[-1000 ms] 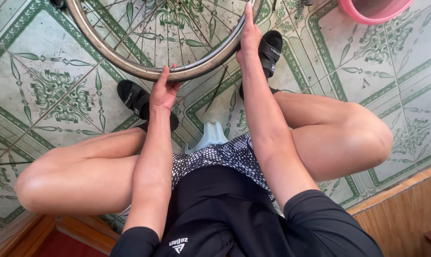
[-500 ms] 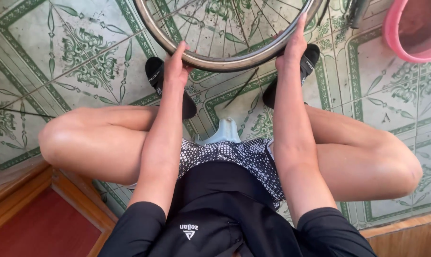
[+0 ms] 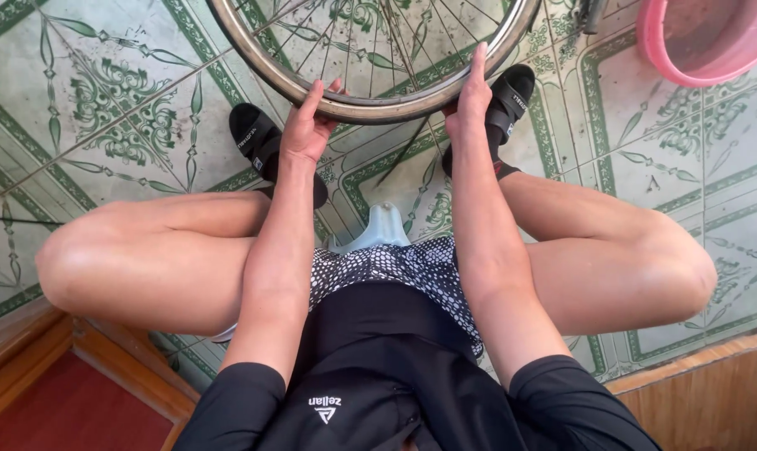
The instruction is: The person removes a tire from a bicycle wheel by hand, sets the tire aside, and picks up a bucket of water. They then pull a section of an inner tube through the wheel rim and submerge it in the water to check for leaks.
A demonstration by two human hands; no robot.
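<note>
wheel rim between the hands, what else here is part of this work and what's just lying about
In hand:
bicycle wheel rim, gripped at its lower edge
left hand
right hand
spokes

Lying about:
pink basin, top right on the tiled floor
pale stool under the person
black sandals

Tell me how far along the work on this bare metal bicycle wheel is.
Done: the spoked metal bicycle wheel rim is off any bike and carries no tyre. In hand: the left hand and right hand both grip its near edge, held over the green patterned tile floor between the black sandals. Left: no tyre, tube or tool shows nearby, only a pink plastic basin, so any refitting looks unstarted.
</note>
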